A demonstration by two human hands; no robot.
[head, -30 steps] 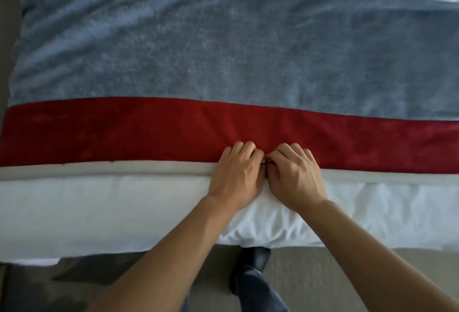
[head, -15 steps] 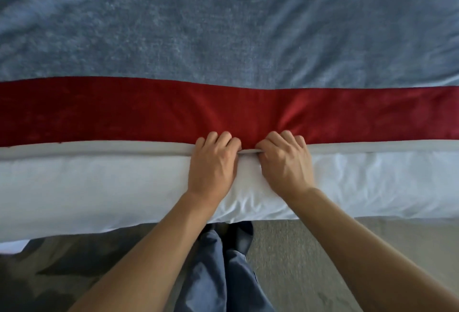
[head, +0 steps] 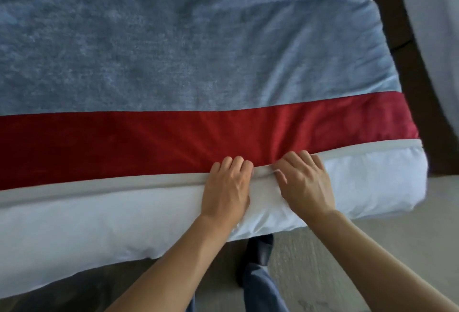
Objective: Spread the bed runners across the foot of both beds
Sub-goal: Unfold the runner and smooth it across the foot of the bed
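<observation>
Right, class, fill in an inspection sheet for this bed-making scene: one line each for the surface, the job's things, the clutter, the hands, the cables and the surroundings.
Surface: bed with white bedding, seen from its foot end.
Job's things: bed runner, blue-grey with a red band and a pale grey edge strip, lies across the bed; its right end drapes over the bed's side.
Clutter: nothing seen.
Hands: left hand and right hand sit side by side, fingers curled on the runner's near edge; creases fan out from them.
Cables: nothing seen.
Surroundings: beige carpet, dark floor strip at right with another white bed beyond; the person's trouser leg below.
</observation>
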